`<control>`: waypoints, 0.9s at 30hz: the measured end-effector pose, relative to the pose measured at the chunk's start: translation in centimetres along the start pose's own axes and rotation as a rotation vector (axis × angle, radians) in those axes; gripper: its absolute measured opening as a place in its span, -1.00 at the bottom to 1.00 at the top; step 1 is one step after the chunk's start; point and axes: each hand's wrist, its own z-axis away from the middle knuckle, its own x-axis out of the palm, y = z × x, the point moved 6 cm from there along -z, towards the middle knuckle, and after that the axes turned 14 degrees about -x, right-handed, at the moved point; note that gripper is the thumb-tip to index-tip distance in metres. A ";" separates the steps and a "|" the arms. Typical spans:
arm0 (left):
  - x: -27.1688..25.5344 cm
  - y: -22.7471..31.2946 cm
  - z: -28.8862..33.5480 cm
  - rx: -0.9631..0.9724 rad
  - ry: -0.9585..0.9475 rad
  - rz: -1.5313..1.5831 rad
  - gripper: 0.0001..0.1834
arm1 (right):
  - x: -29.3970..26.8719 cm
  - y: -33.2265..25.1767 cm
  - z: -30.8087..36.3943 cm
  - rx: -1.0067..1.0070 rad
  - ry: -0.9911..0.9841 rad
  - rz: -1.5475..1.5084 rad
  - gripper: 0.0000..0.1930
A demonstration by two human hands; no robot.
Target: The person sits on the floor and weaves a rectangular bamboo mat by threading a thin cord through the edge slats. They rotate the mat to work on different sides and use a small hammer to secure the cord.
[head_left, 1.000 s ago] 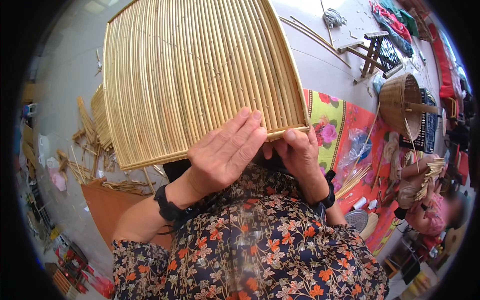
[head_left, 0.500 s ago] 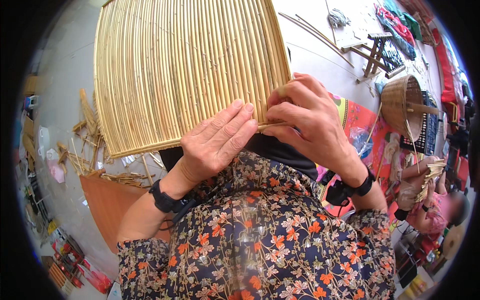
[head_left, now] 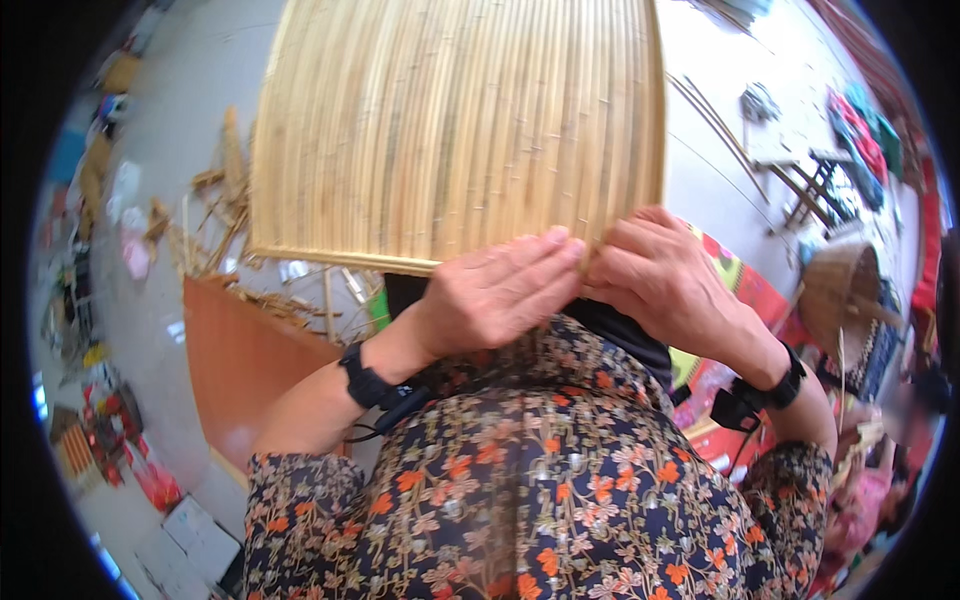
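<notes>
A square panel of slim straw-coloured stalks (head_left: 450, 130), laid side by side within a narrow rim, stretches away from my body. My left hand (head_left: 505, 290) lies along its near rim with the fingers out straight and close together, their tips by the right corner. Beside those tips, my right hand (head_left: 665, 275) pinches the near right corner, thumb below and fingers curled over. Those curled fingers hide the corner itself, and the picture is slightly blurred.
Split wood pieces (head_left: 232, 180) litter the floor at left, near an orange-brown board (head_left: 255, 365). At right are a woven basket (head_left: 838, 285), long thin sticks (head_left: 720, 130), a small folding stool (head_left: 822, 190) and a red floral cloth (head_left: 750, 295). A person in pink (head_left: 862, 500) sits at the lower right.
The panel and both hands have shifted right in view, and the surroundings have swung with them. My right fingers have closed in tighter at the corner, near the left fingertips.
</notes>
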 end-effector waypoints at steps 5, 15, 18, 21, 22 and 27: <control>0.1 -0.7 0.9 0.030 0.007 0.047 -0.72 | 0.8 0.5 -0.6 -0.145 -0.146 -0.045 -0.83; 1.3 -1.8 1.6 0.023 0.027 0.135 -0.71 | 2.5 -0.1 -0.1 -0.269 -0.014 0.069 -0.82; 1.5 -1.9 1.6 0.056 0.008 0.157 -0.73 | 0.3 0.8 0.6 0.017 0.313 -0.125 -0.84; 1.9 -2.1 1.7 0.039 0.022 0.182 -0.81 | -2.8 1.7 1.1 0.081 0.524 -0.252 -0.77; 1.9 -2.2 1.7 0.044 0.027 0.191 -0.81 | -4.1 1.7 1.8 0.079 0.458 -0.125 -0.71; 1.4 -2.0 1.4 0.039 0.034 0.167 -0.78 | -1.0 -1.0 1.7 0.122 0.088 0.081 -0.59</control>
